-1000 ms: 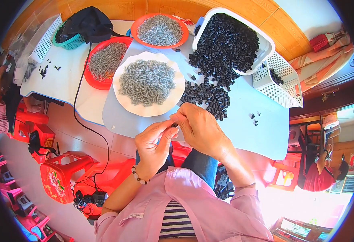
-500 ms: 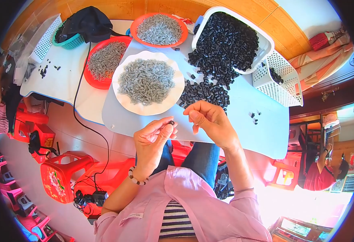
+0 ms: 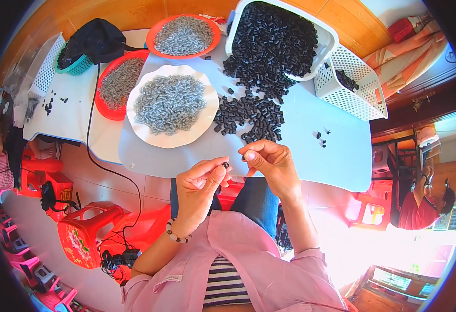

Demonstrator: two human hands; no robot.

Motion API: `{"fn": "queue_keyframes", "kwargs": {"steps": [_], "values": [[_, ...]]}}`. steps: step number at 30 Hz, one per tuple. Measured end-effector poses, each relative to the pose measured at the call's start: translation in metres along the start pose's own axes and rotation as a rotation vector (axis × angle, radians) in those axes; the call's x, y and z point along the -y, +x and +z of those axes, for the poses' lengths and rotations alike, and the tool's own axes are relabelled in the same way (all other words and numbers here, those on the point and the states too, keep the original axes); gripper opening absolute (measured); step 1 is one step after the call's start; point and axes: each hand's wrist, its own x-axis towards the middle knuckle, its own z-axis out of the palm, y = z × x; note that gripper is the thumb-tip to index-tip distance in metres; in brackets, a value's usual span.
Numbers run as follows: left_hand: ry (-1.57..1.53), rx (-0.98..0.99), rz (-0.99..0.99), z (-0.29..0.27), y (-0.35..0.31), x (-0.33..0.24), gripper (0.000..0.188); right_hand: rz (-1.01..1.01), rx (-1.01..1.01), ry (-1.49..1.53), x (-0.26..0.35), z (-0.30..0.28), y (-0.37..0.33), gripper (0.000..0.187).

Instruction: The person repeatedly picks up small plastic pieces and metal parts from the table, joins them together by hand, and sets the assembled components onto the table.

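Between the thumb and fingertips of my left hand (image 3: 199,187) is a small black plastic piece (image 3: 225,165), round at its visible end. My right hand (image 3: 273,169) is closed in a pinch just to its right, with another small black piece (image 3: 243,157) partly showing at the fingertips. The two hands are close but apart, over the table's near edge. Just beyond them lies a loose heap of short black cylinders (image 3: 261,117). To the left stands a scalloped white plate (image 3: 210,104) piled with small metal springs (image 3: 169,104).
Springs also fill a red tray (image 3: 103,108) and an orange-red tray (image 3: 216,41). A white tub (image 3: 328,39) spills black pieces; right of it stands a perforated basket (image 3: 350,96). A black cable (image 3: 91,119) crosses the left. Red stools (image 3: 77,244) stand below; other people are at the sides.
My right hand has come down beside my left, its fingertips now pinched on a small black piece. The left keeps its piece. The table has shifted left and up in view.
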Motion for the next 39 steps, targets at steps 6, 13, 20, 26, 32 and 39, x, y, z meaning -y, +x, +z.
{"fn": "queue_keyframes", "kwargs": {"steps": [6, 13, 20, 26, 32, 39], "values": [[0.042, 0.027, -0.009, 0.008, 0.000, 0.009, 0.027, 0.098, -0.050, 0.151, -0.007, 0.001, -0.011, 0.019], [0.083, 0.066, 0.015, 0.013, 0.000, 0.017, 0.025, 0.108, -0.043, 0.171, -0.012, 0.000, -0.019, 0.023], [0.106, 0.069, 0.034, 0.017, -0.002, 0.012, 0.026, 0.094, -0.012, 0.155, -0.006, -0.006, -0.029, 0.019], [0.102, 0.104, 0.040, 0.020, 0.000, 0.011, 0.025, 0.087, 0.013, 0.226, -0.009, -0.013, -0.029, 0.018], [0.115, 0.103, 0.018, 0.017, -0.001, 0.012, 0.026, 0.106, 0.013, 0.293, -0.007, -0.017, -0.033, 0.014], [0.169, 0.150, 0.080, 0.017, -0.002, 0.009, 0.025, 0.089, 0.028, 0.287, -0.005, -0.015, -0.039, 0.014]]}}
